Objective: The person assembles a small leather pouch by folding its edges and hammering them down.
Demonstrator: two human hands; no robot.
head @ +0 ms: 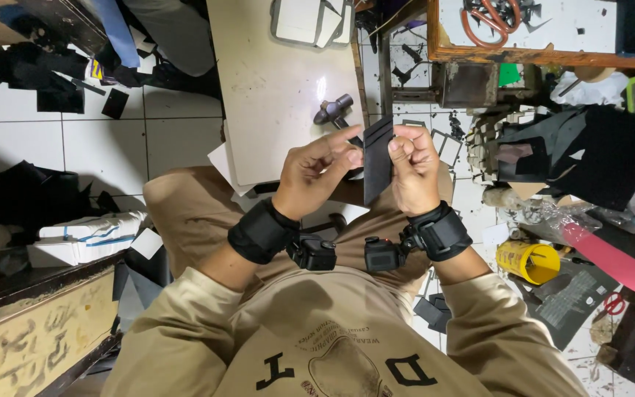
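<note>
My left hand (323,167) and my right hand (413,167) hold a flat black leather piece (377,158) between them, just above my lap. It looks like a small stepped card-holder panel, standing on edge. The right hand's fingers are curled on its right side; the left hand's thumb and fingers pinch its left edge. Both wrists wear black straps with small cameras. A small metal hammer (332,110) lies on the pale work slab (273,81) just beyond my hands.
White cards sit at the slab's far end (310,20). A wooden bench with orange-handled scissors (488,18) is at the top right. Black leather scraps litter the tiled floor (53,81). A yellow can (527,261) and pink sheet (611,261) lie to the right.
</note>
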